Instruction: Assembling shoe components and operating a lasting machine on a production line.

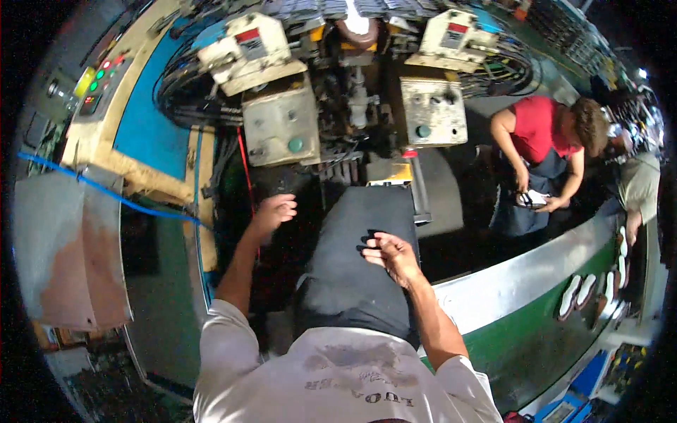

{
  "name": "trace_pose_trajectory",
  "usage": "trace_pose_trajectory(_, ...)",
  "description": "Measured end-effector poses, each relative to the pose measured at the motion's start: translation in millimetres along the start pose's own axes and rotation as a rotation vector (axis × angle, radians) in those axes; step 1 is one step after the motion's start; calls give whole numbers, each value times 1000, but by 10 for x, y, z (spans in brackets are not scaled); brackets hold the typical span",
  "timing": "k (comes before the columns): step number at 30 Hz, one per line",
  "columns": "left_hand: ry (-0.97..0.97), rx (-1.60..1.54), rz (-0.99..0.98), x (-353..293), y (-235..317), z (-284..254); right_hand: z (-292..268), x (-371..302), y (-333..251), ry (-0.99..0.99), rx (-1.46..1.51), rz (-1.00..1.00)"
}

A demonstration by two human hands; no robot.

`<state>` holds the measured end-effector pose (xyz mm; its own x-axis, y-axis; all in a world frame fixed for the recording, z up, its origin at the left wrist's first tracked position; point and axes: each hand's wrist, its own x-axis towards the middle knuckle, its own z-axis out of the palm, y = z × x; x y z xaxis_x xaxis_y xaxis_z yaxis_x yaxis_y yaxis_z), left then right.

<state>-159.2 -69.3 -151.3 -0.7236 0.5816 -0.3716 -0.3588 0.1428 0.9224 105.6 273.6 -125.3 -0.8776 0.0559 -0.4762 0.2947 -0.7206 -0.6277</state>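
Near the control box (278, 127) — likely heavy, rigid, best touched at its green button (295, 144) — the left hand (276, 213) is held loosely curled, the right hand (396, 256) half-open.

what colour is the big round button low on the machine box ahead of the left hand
The round button is green, shown in the head view.

Scuffed painted-metal machine box (275, 116), smooth shiny metal ledge (511, 282), matt cloth trousers (363, 261), rusty-looking metal cabinet (77, 261)
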Motion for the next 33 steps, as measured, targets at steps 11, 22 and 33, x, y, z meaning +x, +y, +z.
trace_pose_trajectory(11, 265, 1222, 497, 628, -163, 2436, -104, -63, -85, 26, 117, -8)
trace_pose_trajectory(22, 96, -21, 143, 1323, 130, 1322, -303, 34, -66, -61, 190, 40)
trace_pose_trajectory(33, 381, 227, 580, 1778, 2988, 810, -245, 20, -167, -74, 187, 34)
